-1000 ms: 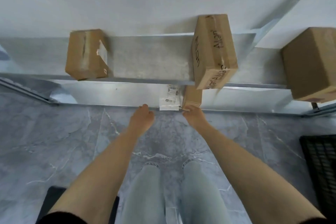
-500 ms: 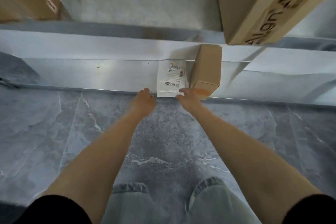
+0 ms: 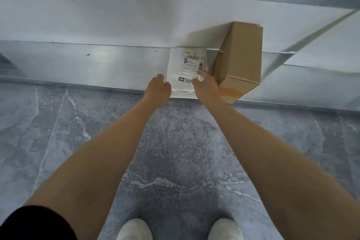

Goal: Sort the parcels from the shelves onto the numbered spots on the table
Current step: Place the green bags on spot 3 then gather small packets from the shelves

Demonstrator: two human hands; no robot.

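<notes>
The left hand point(image 3: 158, 89) curls at the left edge of the white parcel point(image 3: 187, 60) on the low shelf point(image 3: 97, 64); its fingertips are hidden, so its grip is unclear. The right hand point(image 3: 204, 85) pinches the parcel, thumb on the blurred label, beside a brown box point(image 3: 241, 54).

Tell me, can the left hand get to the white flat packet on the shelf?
Probably yes. The left hand is right at the left edge of the white packet, with nothing between them. The right hand touches the packet further right, and the brown box stands beyond that, out of the way.
</notes>
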